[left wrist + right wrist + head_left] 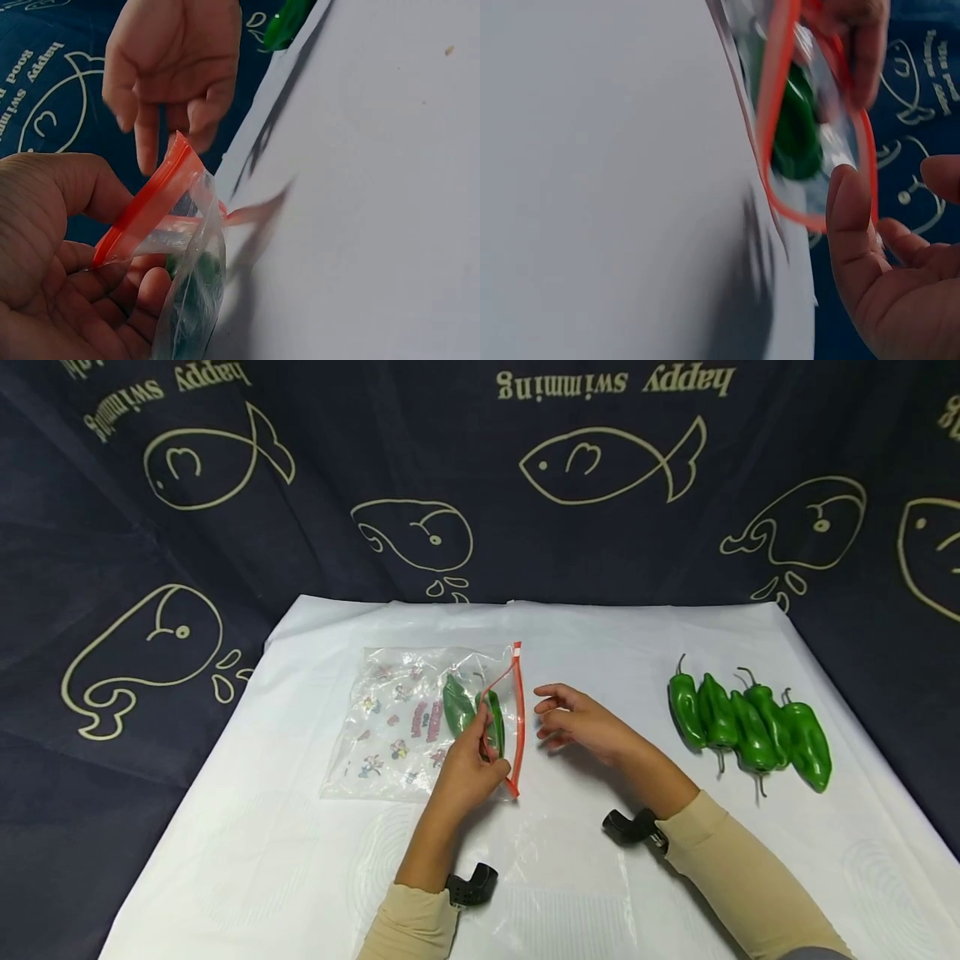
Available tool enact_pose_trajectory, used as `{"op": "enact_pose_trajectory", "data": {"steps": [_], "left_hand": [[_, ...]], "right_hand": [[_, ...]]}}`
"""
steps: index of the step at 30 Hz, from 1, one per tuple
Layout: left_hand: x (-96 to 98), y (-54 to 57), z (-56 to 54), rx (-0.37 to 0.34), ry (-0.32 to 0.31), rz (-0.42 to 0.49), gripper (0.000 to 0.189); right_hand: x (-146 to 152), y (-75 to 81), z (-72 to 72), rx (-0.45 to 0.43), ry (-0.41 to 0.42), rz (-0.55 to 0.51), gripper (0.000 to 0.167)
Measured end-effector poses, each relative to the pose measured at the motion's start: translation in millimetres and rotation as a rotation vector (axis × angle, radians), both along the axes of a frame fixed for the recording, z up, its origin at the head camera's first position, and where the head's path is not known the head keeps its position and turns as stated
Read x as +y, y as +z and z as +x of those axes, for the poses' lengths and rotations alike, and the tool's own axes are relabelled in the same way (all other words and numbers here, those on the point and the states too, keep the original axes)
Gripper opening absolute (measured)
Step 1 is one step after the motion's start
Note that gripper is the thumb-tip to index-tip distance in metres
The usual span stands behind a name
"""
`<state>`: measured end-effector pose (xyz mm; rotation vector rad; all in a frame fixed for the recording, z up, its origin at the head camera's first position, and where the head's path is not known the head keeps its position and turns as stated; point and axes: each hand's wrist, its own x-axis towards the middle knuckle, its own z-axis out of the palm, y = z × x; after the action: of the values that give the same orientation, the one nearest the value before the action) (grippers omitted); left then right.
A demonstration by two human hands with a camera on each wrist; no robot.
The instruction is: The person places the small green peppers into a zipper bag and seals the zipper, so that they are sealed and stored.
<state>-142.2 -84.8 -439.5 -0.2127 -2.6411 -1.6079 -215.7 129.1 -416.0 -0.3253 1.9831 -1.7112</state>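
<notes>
left hand [468, 768] pinching zip bag [408, 722] mouth, holding it agape | right hand [581, 722] hovering beside opening, fingers relaxed, holding nothing | peppers inside bag [472, 714] | five loose peppers [750, 727] lying well right

Bare counter [600, 627] between bag [397, 727] and peppers [750, 731], wide enough for a hand. Open counter also behind the bag and along the near edge. Bag mouth [504, 727] held open by left hand [468, 768], partly filled by two peppers inside [459, 706]. Right hand [581, 722] just outside the mouth, fingers [146, 142] near the red rim. Dark curtain [480, 485] closing off the far side.
</notes>
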Motion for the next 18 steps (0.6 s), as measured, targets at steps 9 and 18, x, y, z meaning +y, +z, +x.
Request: {"op": "enact_pose_trajectory", "data": {"steps": [9, 18], "left_hand": [[0.5, 0.3, 0.5, 0.013, 0.006, -0.01, 0.088], [0.1, -0.4, 1.0, 0.006, -0.003, -0.019, 0.088]], "right_hand": [[44.3, 14.2, -12.8, 0.147, 0.019, 0.168, 0.051], [84.5, 27.7, -12.7, 0.272, 0.019, 0.366, 0.052]]}}
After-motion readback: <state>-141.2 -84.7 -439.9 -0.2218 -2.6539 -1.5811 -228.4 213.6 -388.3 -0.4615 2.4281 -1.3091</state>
